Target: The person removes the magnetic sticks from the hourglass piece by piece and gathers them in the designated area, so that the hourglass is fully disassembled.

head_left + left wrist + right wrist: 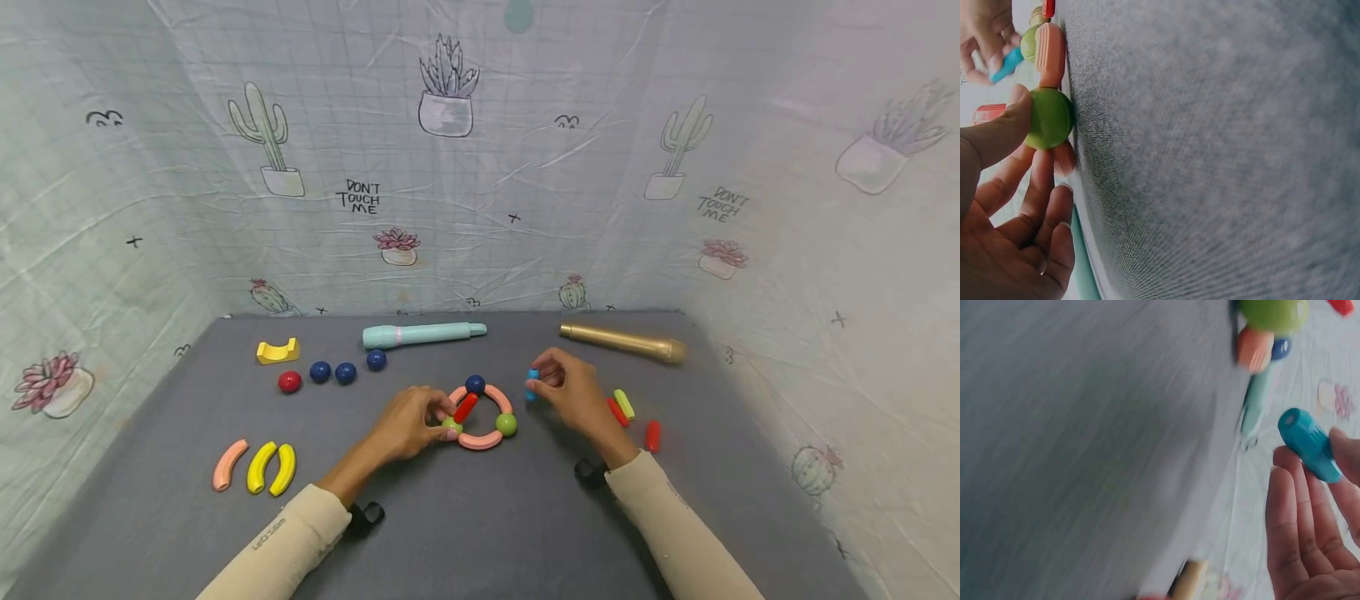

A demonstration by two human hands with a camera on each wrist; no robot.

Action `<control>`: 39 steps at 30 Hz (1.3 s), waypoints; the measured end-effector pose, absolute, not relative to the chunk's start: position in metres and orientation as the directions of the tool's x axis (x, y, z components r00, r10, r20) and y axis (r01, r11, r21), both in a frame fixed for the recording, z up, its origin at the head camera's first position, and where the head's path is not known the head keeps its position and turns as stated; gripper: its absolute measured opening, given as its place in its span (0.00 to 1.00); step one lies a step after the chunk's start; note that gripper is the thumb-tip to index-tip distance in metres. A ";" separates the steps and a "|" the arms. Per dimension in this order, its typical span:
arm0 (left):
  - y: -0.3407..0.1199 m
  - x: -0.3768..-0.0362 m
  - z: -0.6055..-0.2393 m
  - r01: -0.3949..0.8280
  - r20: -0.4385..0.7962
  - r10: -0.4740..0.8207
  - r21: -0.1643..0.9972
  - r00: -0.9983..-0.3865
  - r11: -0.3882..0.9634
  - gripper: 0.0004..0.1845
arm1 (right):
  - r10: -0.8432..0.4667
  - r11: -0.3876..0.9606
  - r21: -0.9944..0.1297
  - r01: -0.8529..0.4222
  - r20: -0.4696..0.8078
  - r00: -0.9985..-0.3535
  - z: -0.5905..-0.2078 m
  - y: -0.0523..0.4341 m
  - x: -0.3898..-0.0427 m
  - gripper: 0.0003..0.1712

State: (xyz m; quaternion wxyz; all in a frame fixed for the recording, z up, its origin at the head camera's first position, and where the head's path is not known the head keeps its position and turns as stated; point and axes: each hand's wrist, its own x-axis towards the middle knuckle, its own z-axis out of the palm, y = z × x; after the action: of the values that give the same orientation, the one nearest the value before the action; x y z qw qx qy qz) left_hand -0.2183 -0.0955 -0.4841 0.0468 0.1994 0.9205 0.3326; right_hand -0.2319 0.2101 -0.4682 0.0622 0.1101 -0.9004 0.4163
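Small blue plastic cylinder (532, 384) sits pinched in the fingertips of the right hand (572, 392), lifted just right of a ring of pink curved pieces and coloured balls (480, 414) on the grey bench (480, 517). The left hand (408, 423) grips the ring's left green ball (1049, 117) between thumb and fingers, a short red rod (466, 407) crossing the ring.

Blue rod (532, 384), grey mat (480, 517), cactus-print cloth (480, 167)

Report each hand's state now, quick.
Left hand: fingers and thumb pinch the green ball of the ring.
Right hand: pinches the blue cylinder, raised off the mat.
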 end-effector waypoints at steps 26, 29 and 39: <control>-0.094 -0.218 -0.482 0.328 0.042 0.391 0.633 -0.919 0.702 0.12 | -0.333 0.589 -0.705 -0.396 0.235 -0.913 -0.464 0.176 -0.214 0.21; -0.093 -0.218 -0.482 0.336 0.047 0.396 0.625 -0.917 0.705 0.12 | -0.394 0.543 -0.729 -0.417 0.218 -0.893 -0.464 0.155 -0.213 0.23; -0.095 -0.218 -0.483 0.334 0.052 0.391 0.628 -0.919 0.703 0.12 | -0.370 0.470 -0.808 -0.356 0.186 -0.910 -0.464 0.129 -0.215 0.10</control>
State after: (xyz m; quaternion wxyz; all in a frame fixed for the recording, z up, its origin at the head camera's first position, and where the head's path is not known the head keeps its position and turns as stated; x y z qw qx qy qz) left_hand -0.2178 -0.0948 -0.4832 0.0426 0.1966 0.9217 0.3315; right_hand -0.2152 0.1295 -0.4637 -0.0076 0.2119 -0.8572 0.4693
